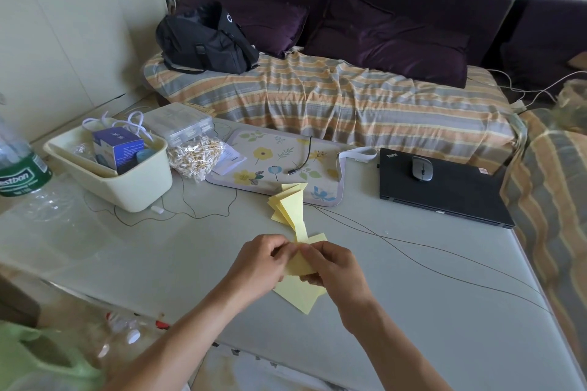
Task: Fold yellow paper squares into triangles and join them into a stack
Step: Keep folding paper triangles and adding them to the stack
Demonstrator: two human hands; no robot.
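Closest to the camera, bottom left, there's a pale green plastic bag (47, 359) with a couple of clear bottles (120, 335) lying beside it, below the table edge. Above those, both forearms reach in over the pale grey table (444, 327). The left hand (259, 267) has its fingers curled in, pinching the near end of the yellow paper piece (300, 263), and the right hand (336, 267) is pinching the same piece from the other side, fingertips of both hands almost meeting. More yellow paper (300, 295) sticks out flat on the table just under the hands. From the pinched spot a chain of folded yellow triangles (290, 206) runs away from the person, its far end touching the floral mat (286, 162).

Across the back of the table, left to right: a green-label water bottle (19, 165), a cream tub (127, 181) with a blue box (117, 149) in it, a bag of cotton swabs (197, 155), the mat with a short black cable (303, 159) on it, then a closed black laptop (444, 197) with a grey mouse (421, 168) sitting on the lid. Thin dark wires (428, 263) trail over the table's right side.
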